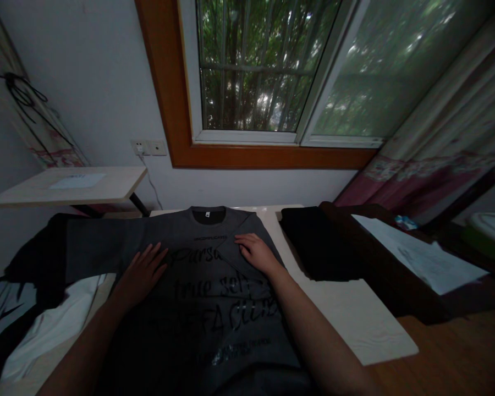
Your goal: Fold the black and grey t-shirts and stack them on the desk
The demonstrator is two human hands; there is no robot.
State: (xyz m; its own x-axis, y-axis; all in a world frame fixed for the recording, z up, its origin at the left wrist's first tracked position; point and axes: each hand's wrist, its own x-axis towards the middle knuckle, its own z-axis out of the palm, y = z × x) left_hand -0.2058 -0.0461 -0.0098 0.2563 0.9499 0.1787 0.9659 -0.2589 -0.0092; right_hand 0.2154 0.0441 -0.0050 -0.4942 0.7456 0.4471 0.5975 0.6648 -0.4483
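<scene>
Watching a gray shirt (206,302) remotely

It's mid-frame, print up. I see left hand (143,272) at its 10 o'clock, fingers spread; right hand (256,253) at 2, can't tell if it's pinching. Black cloth (319,242) farther out at 2.

Ambient light level: low. Visible light source: daylight through the window (268,71), with bright patches among the foliage. The dark shirt (202,269) loses detail in shadow toward the bottom edge. Small specular highlights appear on its glossy print (218,357). Wide-angle distortion tilts the window frame (163,82). The right-hand curtain (445,148) appears stretched and soft.
</scene>
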